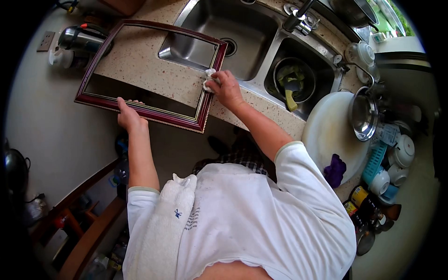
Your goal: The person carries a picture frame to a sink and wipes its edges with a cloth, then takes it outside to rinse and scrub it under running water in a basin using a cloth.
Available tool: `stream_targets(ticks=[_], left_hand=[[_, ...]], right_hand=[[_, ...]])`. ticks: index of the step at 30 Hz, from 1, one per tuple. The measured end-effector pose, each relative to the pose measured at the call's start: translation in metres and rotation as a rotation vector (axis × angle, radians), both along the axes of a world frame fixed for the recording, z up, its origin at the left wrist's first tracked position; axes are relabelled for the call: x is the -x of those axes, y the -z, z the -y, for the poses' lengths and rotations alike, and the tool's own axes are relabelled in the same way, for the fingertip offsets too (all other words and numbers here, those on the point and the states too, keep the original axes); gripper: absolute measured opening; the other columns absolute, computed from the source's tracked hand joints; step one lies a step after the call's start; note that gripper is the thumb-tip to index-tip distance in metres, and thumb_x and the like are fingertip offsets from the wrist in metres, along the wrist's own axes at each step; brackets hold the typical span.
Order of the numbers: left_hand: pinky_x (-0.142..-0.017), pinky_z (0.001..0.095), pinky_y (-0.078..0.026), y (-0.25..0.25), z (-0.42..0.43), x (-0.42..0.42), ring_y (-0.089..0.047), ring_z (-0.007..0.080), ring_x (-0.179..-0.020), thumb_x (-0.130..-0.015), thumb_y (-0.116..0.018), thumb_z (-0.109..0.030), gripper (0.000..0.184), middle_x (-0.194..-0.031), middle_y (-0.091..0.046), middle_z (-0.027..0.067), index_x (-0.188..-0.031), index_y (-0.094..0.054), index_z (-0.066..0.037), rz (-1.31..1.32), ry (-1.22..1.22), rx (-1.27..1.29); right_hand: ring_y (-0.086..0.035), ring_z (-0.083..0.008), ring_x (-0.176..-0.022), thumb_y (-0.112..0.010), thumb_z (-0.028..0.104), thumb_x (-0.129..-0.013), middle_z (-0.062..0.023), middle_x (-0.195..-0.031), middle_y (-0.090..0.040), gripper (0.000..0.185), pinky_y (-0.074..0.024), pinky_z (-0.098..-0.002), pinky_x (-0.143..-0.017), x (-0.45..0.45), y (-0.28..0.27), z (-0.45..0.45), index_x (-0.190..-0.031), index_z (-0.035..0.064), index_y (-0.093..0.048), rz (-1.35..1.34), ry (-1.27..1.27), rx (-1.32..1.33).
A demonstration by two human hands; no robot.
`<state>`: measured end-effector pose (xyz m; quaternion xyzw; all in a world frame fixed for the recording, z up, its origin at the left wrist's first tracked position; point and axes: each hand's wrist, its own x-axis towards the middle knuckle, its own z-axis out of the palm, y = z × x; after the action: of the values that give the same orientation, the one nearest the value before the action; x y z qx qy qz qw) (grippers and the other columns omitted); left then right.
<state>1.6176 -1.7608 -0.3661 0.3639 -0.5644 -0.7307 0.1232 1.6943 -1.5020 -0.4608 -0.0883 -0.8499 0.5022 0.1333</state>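
A dark red picture frame [163, 120] with gold inner trim is held over the counter and the near part of the sink. Its middle is see-through, with counter and sink showing inside it. My left hand [131, 115] grips the bottom rail, thumb on top and fingers behind. Pinched in my right hand [227, 89] is a crumpled white cloth [208, 80], pressed against the frame's right rail. Part of that cloth is hidden by my fingers.
Beyond the frame is a double steel sink [256, 28]; a pot [310, 88] with greens and a yellow-handled tool sits in the right basin. A round board [322, 126] bears a purple cloth [335, 171]. At left stands a steel thermos [79, 38].
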Motion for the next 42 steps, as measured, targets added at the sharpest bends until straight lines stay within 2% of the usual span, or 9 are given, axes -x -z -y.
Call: stream_targets(ticks=[2, 8, 11, 15, 21, 30, 35, 40, 42], left_hand=[[-0.052, 0.0362, -0.050, 0.005, 0.002, 0.000, -0.055, 0.0222, -0.058, -0.093, -0.056, -0.034, 0.037, -0.069, -0.055, 0.0110, -0.085, -0.049, 0.001, -0.013, 0.004, 0.002], [-0.054, 0.0349, -0.050, 0.006, 0.004, -0.001, -0.055, 0.0217, -0.060, -0.094, -0.055, -0.035, 0.038, -0.072, -0.055, 0.0105, -0.084, -0.049, 0.001, 0.005, -0.006, -0.029], [-0.055, 0.0348, -0.050, 0.002, 0.002, -0.002, -0.055, 0.0216, -0.061, -0.094, -0.055, -0.035, 0.038, -0.072, -0.055, 0.0104, -0.084, -0.049, 0.001, 0.009, 0.002, -0.043], [-0.054, 0.0350, -0.050, 0.009, 0.007, 0.000, -0.054, 0.0216, -0.060, -0.094, -0.055, -0.035, 0.037, -0.072, -0.055, 0.0103, -0.084, -0.049, 0.000, 0.024, -0.007, -0.083], [-0.054, 0.0353, -0.050, 0.006, 0.001, -0.003, -0.054, 0.0215, -0.060, -0.094, -0.055, -0.034, 0.037, -0.073, -0.055, 0.0102, -0.084, -0.049, 0.000, 0.005, -0.004, -0.021], [-0.055, 0.0356, -0.051, 0.002, 0.000, -0.003, -0.055, 0.0214, -0.061, -0.094, -0.056, -0.034, 0.036, -0.073, -0.055, 0.0096, -0.086, -0.048, 0.000, 0.008, -0.002, -0.004], [-0.052, 0.0354, -0.050, 0.006, -0.003, 0.000, -0.055, 0.0213, -0.059, -0.094, -0.056, -0.032, 0.034, -0.073, -0.054, 0.0088, -0.085, -0.047, -0.001, 0.012, -0.034, -0.007], [-0.050, 0.0349, -0.050, 0.003, -0.003, 0.002, -0.055, 0.0209, -0.058, -0.094, -0.056, -0.032, 0.034, -0.072, -0.054, 0.0085, -0.084, -0.047, -0.001, 0.020, -0.034, 0.014], [-0.050, 0.0348, -0.049, 0.003, -0.001, 0.002, -0.055, 0.0208, -0.058, -0.093, -0.056, -0.033, 0.034, -0.073, -0.054, 0.0085, -0.085, -0.047, -0.001, 0.025, -0.025, 0.012]], right_hand=[[-0.056, -0.0346, -0.085, -0.070, 0.020, -0.079, -0.0150, -0.092, -0.056, 0.025, -0.0467, -0.0409, -0.075, 0.006, -0.002, -0.006, -0.095, 0.0052, -0.060, 0.000, -0.018, -0.032], [-0.056, -0.0356, -0.090, -0.068, 0.012, -0.078, -0.0165, -0.095, -0.057, 0.025, -0.0470, -0.0407, -0.080, -0.061, -0.034, 0.018, -0.101, 0.0037, -0.060, -0.018, -0.185, 0.161], [-0.056, -0.0366, -0.091, -0.067, 0.009, -0.075, -0.0179, -0.097, -0.056, 0.028, -0.0467, -0.0409, -0.082, -0.074, -0.053, 0.022, -0.101, 0.0023, -0.058, 0.193, -0.116, 0.244], [-0.055, -0.0380, -0.092, -0.066, 0.010, -0.074, -0.0222, -0.098, -0.055, 0.033, -0.0460, -0.0418, -0.083, -0.085, -0.075, 0.038, -0.101, -0.0008, -0.051, 0.296, -0.084, 0.321], [-0.054, -0.0394, -0.094, -0.064, 0.012, -0.077, -0.0242, -0.100, -0.055, 0.033, -0.0443, -0.0436, -0.085, -0.039, -0.025, 0.014, -0.103, -0.0032, -0.052, 0.258, 0.101, 0.181], [-0.055, -0.0385, -0.093, -0.065, 0.012, -0.076, -0.0236, -0.097, -0.055, 0.032, -0.0451, -0.0428, -0.083, -0.094, -0.056, 0.049, -0.102, -0.0024, -0.052, 0.301, 0.044, 0.332], [-0.055, -0.0394, -0.093, -0.064, 0.011, -0.076, -0.0228, -0.096, -0.056, 0.030, -0.0447, -0.0435, -0.083, -0.038, -0.019, 0.020, -0.100, -0.0020, -0.053, 0.251, 0.187, 0.175], [-0.058, -0.0387, -0.095, -0.064, 0.014, -0.071, -0.0232, -0.098, -0.062, 0.029, -0.0467, -0.0427, -0.086, 0.045, 0.006, -0.026, -0.097, -0.0002, -0.064, 0.349, 0.153, -0.060], [-0.058, -0.0391, -0.097, -0.063, 0.013, -0.072, -0.0227, -0.100, -0.062, 0.028, -0.0466, -0.0429, -0.087, 0.077, 0.027, -0.044, -0.097, 0.0019, -0.066, 0.418, 0.137, -0.060]])
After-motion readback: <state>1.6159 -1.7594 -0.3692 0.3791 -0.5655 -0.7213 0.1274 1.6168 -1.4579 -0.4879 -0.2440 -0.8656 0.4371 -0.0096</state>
